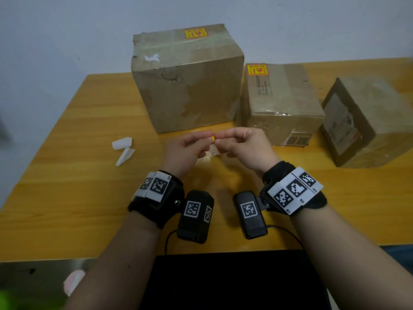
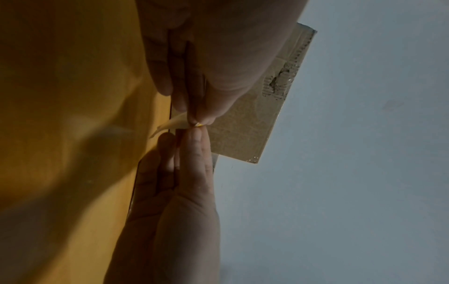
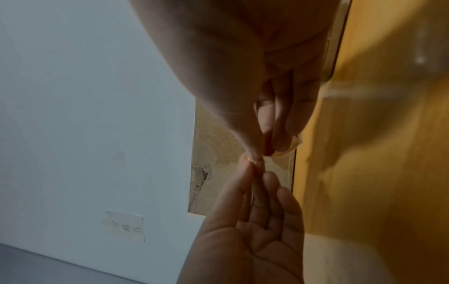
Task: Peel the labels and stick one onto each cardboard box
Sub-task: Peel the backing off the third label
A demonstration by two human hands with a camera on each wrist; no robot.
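Three cardboard boxes stand on the yellow table. The large box carries a yellow label on its top. The middle box has a yellow label at its far left corner. No yellow label shows on the right box. In front of the large box my left hand and right hand meet fingertip to fingertip, both pinching a small yellow label. Its pale backing hangs below the fingers. How far the label is peeled is hidden.
Two curled white backing scraps lie on the table left of my hands. A pale wall rises behind the boxes. A black panel sits at the table's near edge under my forearms.
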